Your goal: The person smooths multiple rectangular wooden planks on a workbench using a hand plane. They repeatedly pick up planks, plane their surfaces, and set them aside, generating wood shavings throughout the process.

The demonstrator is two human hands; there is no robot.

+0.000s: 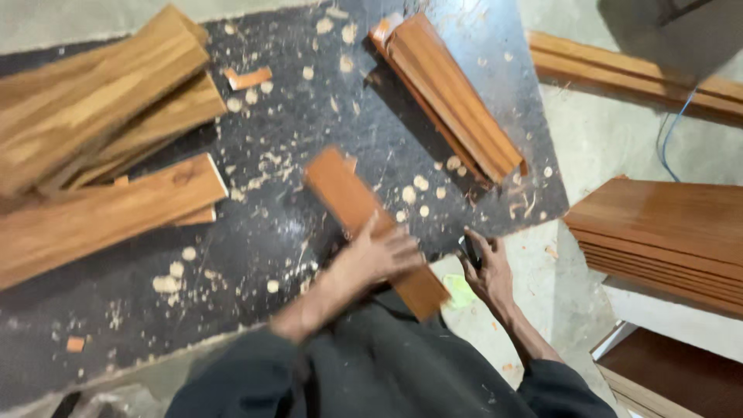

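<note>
Two bare hands work over a dark, sawdust-strewn mat [255, 255], seen past the person's dark sleeves at six o'clock. Nearest, the left hand [385, 254] lies across a short reddish wooden board [364, 220], its fingers clasped over the top face and pinning it; the board slants from eleven o'clock down to five o'clock, its lower end sticking out past the mat's edge. Just beside it at three o'clock, the right hand [486, 271] is curled around a small dark object [469, 251], too blurred to identify, held over the pale concrete floor [604, 131]. Under that hand lies a light green scrap [462, 292]. Farther out, pale round wood chips [414, 190] dot the mat around the board's upper end. At nine to ten o'clock several long, lighter planks [93, 155] lie overlapped in a loose heap. At twelve to one o'clock a bundle of reddish moulded strips [449, 93] rests diagonally on the mat. At three o'clock, off the mat, a neat stack of wide brown boards [665, 232] sits, and another long strip [627, 70] lies beyond it near two o'clock.
</note>
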